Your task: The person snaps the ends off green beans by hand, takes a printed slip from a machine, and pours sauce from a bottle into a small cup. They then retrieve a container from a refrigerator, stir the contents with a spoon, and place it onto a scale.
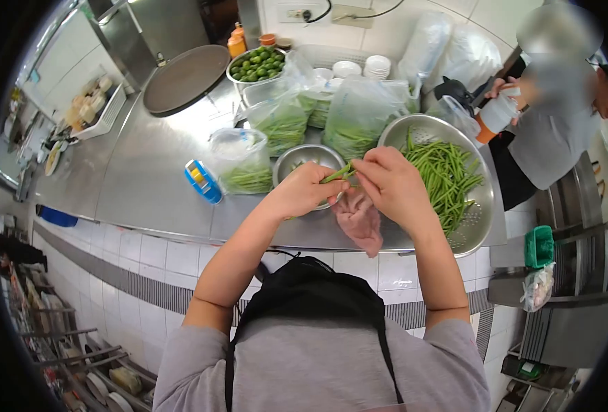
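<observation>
Green beans point(338, 174) are pinched between my two hands, over the small steel bowl point(287, 165). My left hand point(304, 187) is closed around them from the left. The fingers of my right hand point(388, 180) pinch at their upper right end. Beneath my hands, a pink cloth point(359, 223) hangs over the counter's front edge. To the right of my right hand sits a large steel colander point(481, 213) heaped with long green beans point(445, 175). The small bowl's contents are mostly hidden by my hands.
Plastic bags of cut beans point(355, 123) stand behind the bowl, and a blue tape dispenser point(203, 182) lies left. Farther back are a bowl of limes point(256, 65), a round dark lid point(186, 79) and white dishes point(377, 66). A co-worker point(551, 117) at right holds a bottle point(498, 115).
</observation>
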Motion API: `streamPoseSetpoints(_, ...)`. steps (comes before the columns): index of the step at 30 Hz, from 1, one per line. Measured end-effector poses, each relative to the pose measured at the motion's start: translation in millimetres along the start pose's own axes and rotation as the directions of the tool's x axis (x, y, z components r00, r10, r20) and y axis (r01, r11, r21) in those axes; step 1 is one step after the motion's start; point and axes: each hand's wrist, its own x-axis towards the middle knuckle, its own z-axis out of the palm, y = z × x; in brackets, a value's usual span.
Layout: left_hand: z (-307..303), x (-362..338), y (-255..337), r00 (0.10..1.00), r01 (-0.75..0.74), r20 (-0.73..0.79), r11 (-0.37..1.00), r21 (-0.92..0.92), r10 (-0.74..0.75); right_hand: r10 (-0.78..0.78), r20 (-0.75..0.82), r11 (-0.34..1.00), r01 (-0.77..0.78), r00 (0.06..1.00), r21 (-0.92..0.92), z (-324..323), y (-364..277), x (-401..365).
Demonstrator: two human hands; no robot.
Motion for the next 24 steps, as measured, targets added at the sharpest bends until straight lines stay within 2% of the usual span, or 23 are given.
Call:
streamPoseSetpoints(1,-4.1,-5.2,-3.9,1.000,0.014,-0.011,1.000,0.004,-0.014,-0.022,0.080,0.999,0.025,0.997,-0.035,5.1,-2.6,2.4)
streamPoseSetpoints(2,-8.8,-9.4,-9.8,0.998,0.030,-0.052,0.999,0.012,-0.029,-0.026,0.078,0.999,0.028,0.997,-0.019,11.5,-4.3,3.3)
streamPoseSetpoints(4,-16.7,-13.4,-22.1,0.993,0.051,-0.106,0.998,0.020,-0.049,-0.002,0.135,0.996,-0.010,0.991,0.085,28.1,-4.5,3.1)
streamPoseSetpoints(5,-19.7,-14.9,-30.0,0.992,0.048,-0.113,0.997,-0.057,-0.054,-0.008,0.138,0.995,-0.005,0.990,0.098,40.8,-4.6,0.2)
streamPoseSetpoints(6,-22.3,-16.9,-37.3,0.991,0.043,-0.120,0.990,-0.136,-0.059,0.242,0.094,0.862,-0.258,0.966,0.437,57.3,-4.8,-4.2)
streamPoseSetpoints(7,-25.4,-19.2,-42.8,0.989,0.049,-0.132,0.989,-0.139,-0.067,0.474,0.143,0.560,-0.423,0.869,0.713,71.5,-5.5,-7.2)
streamPoseSetpoints(9,-32.5,-23.1,-51.7,0.950,0.186,-0.217,0.967,-0.175,-0.223,0.502,0.118,0.501,-0.399,0.857,0.768,91.4,-9.2,-8.3)
streamPoseSetpoints(10,-36.1,-25.4,-57.2,0.946,0.188,-0.231,0.966,-0.180,-0.227,0.543,0.088,0.442,-0.374,0.835,0.815,98.9,-10.7,-8.8)
streamPoseSetpoints(11,-39.8,-28.0,-62.1,0.935,0.207,-0.251,0.962,-0.179,-0.248,0.294,0.036,0.719,-0.246,0.955,0.650,102.3,-12.0,-8.8)
streamPoseSetpoints(12,-42.1,-30.8,-67.0,0.925,0.229,-0.267,0.957,-0.180,-0.271,0.292,0.042,0.713,-0.247,0.955,0.657,107.0,-13.9,-8.6)
streamPoseSetpoints(13,-43.3,-32.4,-71.2,0.922,0.233,-0.270,0.955,-0.184,-0.277,0.137,0.026,0.893,-0.135,0.990,0.430,111.1,-14.6,-9.0)
streamPoseSetpoints(14,-43.9,-32.9,-73.4,0.921,0.233,-0.271,0.952,-0.197,-0.281,-0.020,0.052,0.986,0.011,0.998,0.168,115.3,-13.8,-10.0)
streamPoseSetpoints(15,-44.9,-32.3,-74.3,0.920,0.228,-0.274,0.951,-0.208,-0.281,-0.082,0.062,0.992,0.076,0.995,0.104,120.7,-11.7,-9.6)
streamPoseSetpoints(19,-45.2,-32.1,-73.6,0.930,0.217,-0.268,0.964,-0.154,-0.252,-0.071,0.165,0.997,0.066,0.984,0.035,124.9,-16.5,-9.3)
streamPoseSetpoints(20,-44.5,-31.4,-72.3,0.929,0.201,-0.266,0.955,-0.219,-0.257,0.099,0.108,0.943,-0.128,0.989,0.308,132.3,-15.3,-11.7)
streamPoseSetpoints(21,-44.0,-30.1,-71.6,0.928,0.183,-0.265,0.941,-0.284,-0.260,0.274,0.098,0.779,-0.281,0.957,0.561,137.9,-12.9,-14.0)
streamPoseSetpoints(22,-43.7,-29.2,-71.6,0.929,0.186,-0.261,0.940,-0.285,-0.263,0.278,0.100,0.778,-0.285,0.955,0.560,141.4,-8.9,-16.6)
streamPoseSetpoints(23,-43.4,-29.0,-72.1,0.927,0.228,-0.238,0.939,-0.258,-0.290,0.507,0.175,0.505,-0.455,0.844,0.733,143.4,-4.9,-18.2)
streamPoseSetpoints(24,-43.4,-29.0,-72.5,0.923,0.268,-0.218,0.936,-0.228,-0.317,0.669,0.302,0.162,-0.529,0.679,0.833,145.7,-0.9,-20.8)
